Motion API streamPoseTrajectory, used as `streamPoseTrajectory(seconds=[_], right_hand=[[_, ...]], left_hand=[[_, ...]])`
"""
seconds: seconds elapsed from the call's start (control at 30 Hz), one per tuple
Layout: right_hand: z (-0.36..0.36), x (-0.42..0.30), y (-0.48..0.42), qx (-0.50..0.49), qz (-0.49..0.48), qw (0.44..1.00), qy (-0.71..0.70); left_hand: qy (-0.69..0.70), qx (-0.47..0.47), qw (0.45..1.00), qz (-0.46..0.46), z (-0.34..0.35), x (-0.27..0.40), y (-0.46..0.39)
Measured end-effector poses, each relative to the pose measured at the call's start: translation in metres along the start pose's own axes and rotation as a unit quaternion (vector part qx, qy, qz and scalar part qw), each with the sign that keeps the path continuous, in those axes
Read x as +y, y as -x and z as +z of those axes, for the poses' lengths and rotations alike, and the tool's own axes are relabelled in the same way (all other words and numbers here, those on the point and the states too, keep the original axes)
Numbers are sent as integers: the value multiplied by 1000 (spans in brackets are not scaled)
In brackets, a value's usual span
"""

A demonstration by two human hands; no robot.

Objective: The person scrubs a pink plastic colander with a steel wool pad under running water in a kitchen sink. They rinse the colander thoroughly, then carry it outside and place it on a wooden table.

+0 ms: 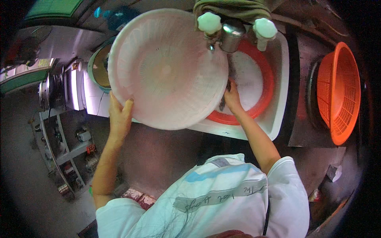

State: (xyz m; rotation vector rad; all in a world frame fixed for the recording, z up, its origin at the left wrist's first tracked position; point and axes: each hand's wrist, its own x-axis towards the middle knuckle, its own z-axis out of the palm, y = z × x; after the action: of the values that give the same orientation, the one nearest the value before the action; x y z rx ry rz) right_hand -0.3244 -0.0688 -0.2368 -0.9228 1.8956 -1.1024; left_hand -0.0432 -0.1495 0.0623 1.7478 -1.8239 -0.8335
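A large, round, whitish plastic basin (166, 71) is tilted up over the left part of a white sink (281, 89). My left hand (120, 116) grips its lower left rim, the thumb on the near face. At the basin's right edge is my right hand (233, 96), its fingers partly hidden and a dark, narrow thing beside them that I cannot identify. Behind and below that hand, a red basin (266, 80) with whitish, foamy-looking contents sits in the sink. A metal faucet (232, 35) with two white knobs (209, 23) stands over the far side of the sink.
An orange plastic colander (339, 92) stands on its side at the right, by a dark round object. Left of the whitish basin is a greenish round container (95, 68). A draped olive cloth (235, 7) lies behind the faucet. A shelf rack (59, 151) holds several items at the lower left.
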Motion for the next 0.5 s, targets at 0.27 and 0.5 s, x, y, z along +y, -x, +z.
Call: streamPoseTrajectory(seconds=[0.27,0.5], right_hand=[[-20,-33,-47,32,124,906,-402],[46,-2,11,84,32,995,-36]], left_hand=[[-23,111,992,-48,60,7,66],[3,150,988,-40,88,14,87]])
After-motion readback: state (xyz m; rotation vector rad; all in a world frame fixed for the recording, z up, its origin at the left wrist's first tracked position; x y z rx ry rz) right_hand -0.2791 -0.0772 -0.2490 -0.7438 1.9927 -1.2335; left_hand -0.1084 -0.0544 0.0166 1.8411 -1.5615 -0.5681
